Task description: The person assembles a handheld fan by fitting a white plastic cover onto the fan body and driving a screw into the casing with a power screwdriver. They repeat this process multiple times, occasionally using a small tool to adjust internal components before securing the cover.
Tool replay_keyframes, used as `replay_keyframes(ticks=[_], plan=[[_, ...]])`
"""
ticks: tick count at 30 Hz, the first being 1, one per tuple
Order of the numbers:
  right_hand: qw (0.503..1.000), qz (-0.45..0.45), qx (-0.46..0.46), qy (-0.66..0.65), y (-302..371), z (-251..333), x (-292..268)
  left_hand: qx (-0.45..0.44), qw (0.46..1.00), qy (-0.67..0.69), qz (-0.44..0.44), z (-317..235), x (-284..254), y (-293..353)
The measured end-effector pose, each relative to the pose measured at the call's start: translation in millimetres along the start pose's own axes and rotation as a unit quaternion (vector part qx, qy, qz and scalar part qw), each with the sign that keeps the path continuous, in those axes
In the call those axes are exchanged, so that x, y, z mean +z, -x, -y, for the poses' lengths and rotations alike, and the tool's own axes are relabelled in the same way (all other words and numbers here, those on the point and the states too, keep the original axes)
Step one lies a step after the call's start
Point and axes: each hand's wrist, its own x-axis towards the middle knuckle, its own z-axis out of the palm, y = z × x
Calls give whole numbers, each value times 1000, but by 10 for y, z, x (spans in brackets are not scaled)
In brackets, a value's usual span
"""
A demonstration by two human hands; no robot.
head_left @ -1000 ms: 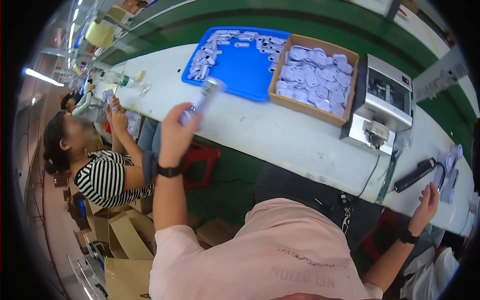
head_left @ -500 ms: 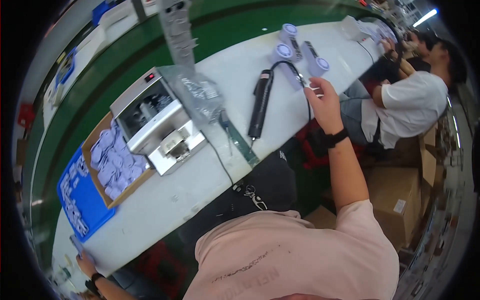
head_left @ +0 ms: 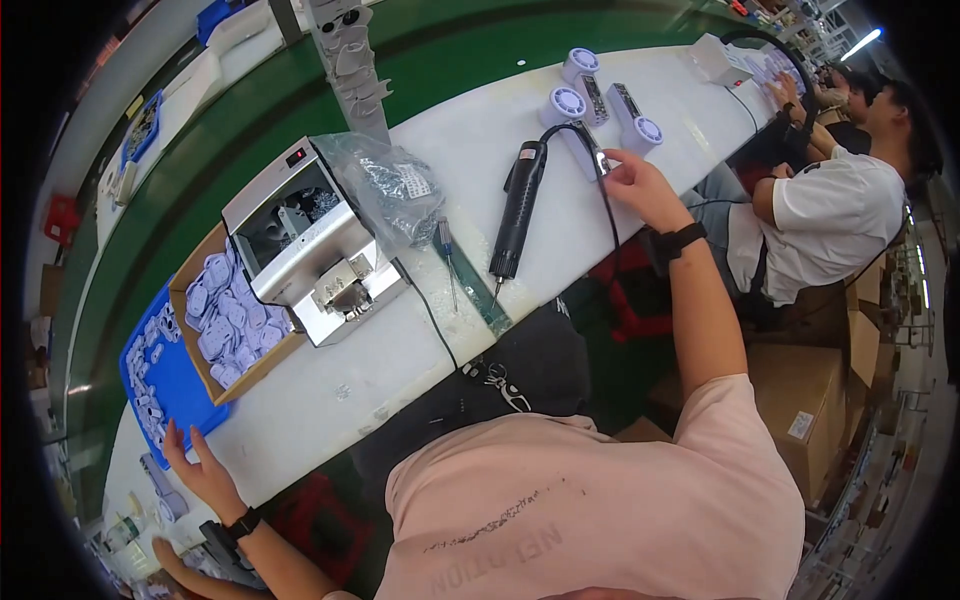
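Note:
My left hand (head_left: 203, 476) is open and empty, fingers spread, over the table beside the front corner of a blue tray (head_left: 205, 425). Just beyond its wrist side lies a pale purple handheld fan (head_left: 165, 492). My right hand (head_left: 645, 192) is closed, its fingertips pinching the handle end of another handheld fan (head_left: 568, 103) with a round grille. A cable loop passes close by these fingertips and partly hides the grip. Left of that fan lies a black electric screwdriver (head_left: 519, 210), its bit toward me. Two more handheld fans (head_left: 640, 125) (head_left: 580, 66) lie around it.
A silver screw feeder (head_left: 310, 250) stands mid-table beside a carton (head_left: 240, 385) of purple plastic parts. A plastic bag (head_left: 400, 190) and a thin screwdriver (head_left: 449, 260) lie right of it. A co-worker (head_left: 835, 190) sits at right; another person's arm (head_left: 185, 575) reaches in at lower left.
My left hand has let go of the fan at the lower left and moved up and right, opening. My right hand has moved slightly down and left. Another person's arm has appeared at lower left.

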Motion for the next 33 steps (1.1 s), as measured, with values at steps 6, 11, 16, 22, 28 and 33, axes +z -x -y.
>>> replay_keyframes(ticks=[6, 11, 16, 22, 28, 33], plan=[[977, -154, 37, 142, -384, -697, -90, -20, 997, 69, -6, 39, 122, -342], [964, -252, -77, -18, -91, -772, -764, 52, 998, 24, 19, -595, 171, -529], [955, -258, -141, 42, 510, 625, -523, 68, 993, -60, 76, -796, 209, -761], [971, -67, -220, -68, 1282, 1760, 616, 231, 916, -230, 233, -1358, 589, -998], [922, 131, -363, -1, 1180, 2141, 1591, 278, 890, -251, 260, -1369, 751, -903], [930, 184, -310, -80, 1115, 2110, 1852, 281, 916, -174, 225, -1307, 830, -862]])
